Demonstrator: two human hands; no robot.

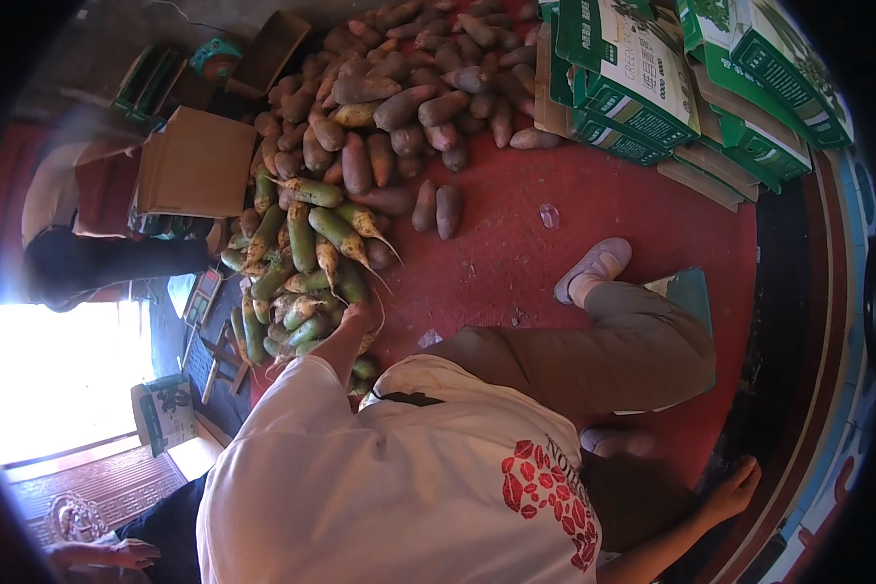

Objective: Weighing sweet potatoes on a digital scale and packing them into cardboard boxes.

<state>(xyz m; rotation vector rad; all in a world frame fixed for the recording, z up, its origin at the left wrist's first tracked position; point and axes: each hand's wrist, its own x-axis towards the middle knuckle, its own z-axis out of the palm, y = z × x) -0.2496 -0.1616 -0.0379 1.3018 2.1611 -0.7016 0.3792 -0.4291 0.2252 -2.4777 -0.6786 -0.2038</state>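
L hand (102, 555) at bottom-left rim, fingers stretched loose, nothing in grip, beside patterned mat (107, 487). R hand out of view. Co-worker in white tee (389, 487) sits mid-frame; reaching hand (360, 313) on green radish pile (297, 273), finger state can't tell. Their other hand (735, 487) flat on red floor (594, 195), fingers spread. Brown tuber heap (409, 88) behind radishes. Green cartons (652, 88) top right. Cardboard box (200, 161) left of the radish pile.
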